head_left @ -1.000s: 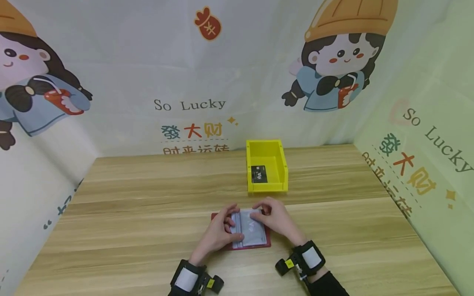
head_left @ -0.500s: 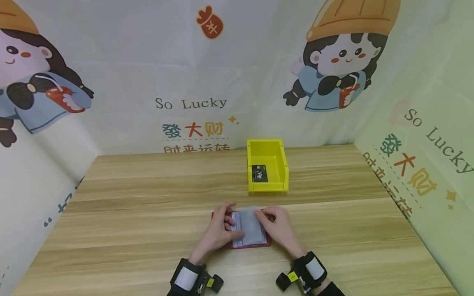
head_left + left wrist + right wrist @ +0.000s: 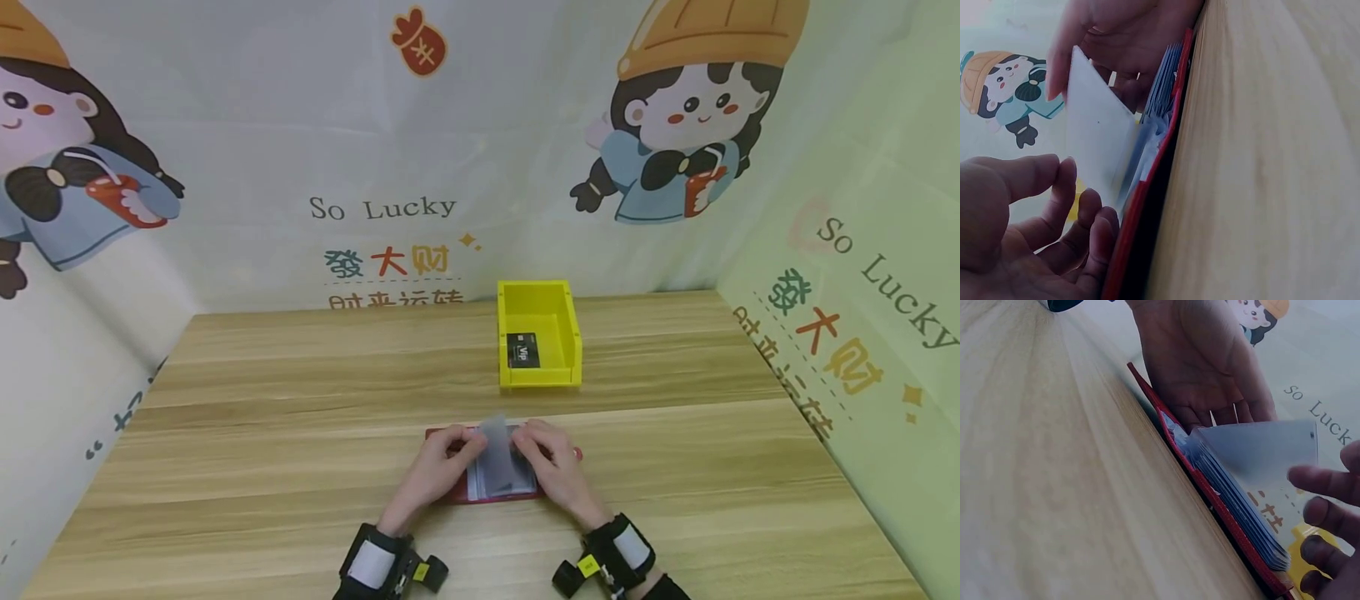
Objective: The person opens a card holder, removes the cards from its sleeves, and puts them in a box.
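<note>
Currently pinching a raised translucent sleeve (image 3: 1097,119) by its edge with the left hand (image 3: 435,467), with thumb and forefinger brought together on it and with the other fingers bent loosely alongside. Facing it with the right hand (image 3: 558,471), with bent fingers spread apart and with no grip on anything; cannot tell whether just beside the sleeve or lightly touching it. Standing up at a slant, leaning out from a red cover (image 3: 1125,247) lying spread on the wood-grained table (image 3: 262,400), between both hands and near the person's side. Can see a thick stack of clear sleeves (image 3: 1241,500) inside that same cover, lying over its right part, by the right hand. Farther back, past the hands and well apart from them, can make out a yellow bin (image 3: 542,377) set on the table near the printed backdrop (image 3: 525,125). Inside that bin, toward its front left, can spot a black card (image 3: 522,351) lettered "Vip". Strapped around both wrists, can see black bands (image 3: 611,554) with small cameras (image 3: 568,578) attached.
</note>
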The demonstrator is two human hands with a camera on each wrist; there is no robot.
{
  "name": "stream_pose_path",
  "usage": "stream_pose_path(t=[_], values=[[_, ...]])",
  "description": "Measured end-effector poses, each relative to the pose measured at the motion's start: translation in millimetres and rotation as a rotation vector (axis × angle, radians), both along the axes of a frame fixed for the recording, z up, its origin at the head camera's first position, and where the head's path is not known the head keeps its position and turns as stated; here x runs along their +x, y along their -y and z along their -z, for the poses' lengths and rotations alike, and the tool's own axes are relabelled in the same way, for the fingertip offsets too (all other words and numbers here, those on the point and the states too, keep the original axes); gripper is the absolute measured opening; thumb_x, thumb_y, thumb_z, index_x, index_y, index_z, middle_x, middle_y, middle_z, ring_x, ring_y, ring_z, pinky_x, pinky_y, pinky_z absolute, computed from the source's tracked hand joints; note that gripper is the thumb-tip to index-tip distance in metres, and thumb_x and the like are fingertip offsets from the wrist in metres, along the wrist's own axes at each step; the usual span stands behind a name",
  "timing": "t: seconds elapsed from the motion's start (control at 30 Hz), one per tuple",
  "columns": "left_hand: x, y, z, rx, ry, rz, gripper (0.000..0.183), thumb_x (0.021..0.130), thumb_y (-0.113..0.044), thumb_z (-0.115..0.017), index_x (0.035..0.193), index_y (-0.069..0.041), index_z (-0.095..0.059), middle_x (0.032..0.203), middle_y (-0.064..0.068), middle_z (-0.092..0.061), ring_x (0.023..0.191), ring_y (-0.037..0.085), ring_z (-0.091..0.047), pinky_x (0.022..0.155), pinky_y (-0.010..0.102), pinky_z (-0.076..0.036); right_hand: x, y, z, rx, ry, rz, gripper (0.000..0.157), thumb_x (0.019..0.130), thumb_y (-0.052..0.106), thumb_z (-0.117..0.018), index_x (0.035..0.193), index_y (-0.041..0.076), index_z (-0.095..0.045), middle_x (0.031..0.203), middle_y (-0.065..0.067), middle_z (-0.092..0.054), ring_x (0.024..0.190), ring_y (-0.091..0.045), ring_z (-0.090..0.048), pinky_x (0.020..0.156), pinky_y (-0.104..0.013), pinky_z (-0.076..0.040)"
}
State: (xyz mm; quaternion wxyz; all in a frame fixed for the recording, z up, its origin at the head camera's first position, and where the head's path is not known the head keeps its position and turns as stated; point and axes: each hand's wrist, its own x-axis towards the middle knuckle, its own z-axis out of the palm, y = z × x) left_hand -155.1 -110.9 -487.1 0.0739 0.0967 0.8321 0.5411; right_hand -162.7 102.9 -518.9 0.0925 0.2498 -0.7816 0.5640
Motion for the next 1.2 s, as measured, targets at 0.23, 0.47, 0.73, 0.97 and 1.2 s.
stream_pose_path(t=[0.23,0.47,0.73,0.97,1.2], values=[[-1.2,0.8,-1.9,0.019,-0.007,-0.025,0.025,0.106,-0.017,-0.063,0.092,0.002,-0.072,0.098,0.013,-0.072,0.086,0.012,-0.059,0.078,0.022,-0.047,0.8,-0.6,2.2,0.056,0.047,-0.054,0.027,0.107,0.007,-0.051,0.110,0.003,-0.078,0.100,-0.011,-0.067,0.101,-0.008,-0.052,0.087,-0.027,-0.041],[-0.2,4.3,-6.6,0.055,0.062,-0.113,0.033,0.104,-0.029,-0.067,0.106,0.002,-0.075,0.092,0.013,-0.075,0.083,0.016,-0.070,0.072,0.027,-0.059,2.6,1.3,2.4,0.140,0.021,-0.114,0.028,0.107,0.013,-0.055,0.120,0.007,-0.079,0.102,-0.001,-0.058,0.102,-0.010,-0.046,0.089,-0.030,-0.035],[0.1,14.0,-15.6,-0.015,0.102,-0.126,0.035,0.100,-0.034,-0.071,0.104,0.000,-0.077,0.091,0.012,-0.079,0.073,0.016,-0.073,0.066,0.028,-0.057,3.1,4.8,-2.9,0.307,0.003,-0.124,0.027,0.105,0.020,-0.061,0.126,0.016,-0.078,0.103,0.005,-0.049,0.100,-0.009,-0.038,0.091,-0.034,-0.028],[0.7,22.2,-18.7,-0.122,0.011,-0.166,0.020,0.096,-0.018,-0.077,0.090,0.001,-0.076,0.079,0.008,-0.075,0.063,0.010,-0.064,0.057,0.024,-0.049,1.8,6.3,-3.0,0.381,-0.051,-0.107,0.025,0.104,0.021,-0.063,0.123,0.018,-0.080,0.100,0.005,-0.042,0.096,-0.010,-0.033,0.088,-0.032,-0.024],[4.0,26.9,-17.8,-0.141,0.049,-0.216,0.014,0.093,-0.008,-0.079,0.087,0.005,-0.075,0.073,0.007,-0.072,0.053,0.010,-0.060,0.051,0.025,-0.050,2.1,6.4,-1.1,0.378,-0.054,-0.080,0.023,0.101,0.015,-0.068,0.120,0.013,-0.081,0.097,0.006,-0.040,0.097,-0.009,-0.036,0.088,-0.030,-0.027]])
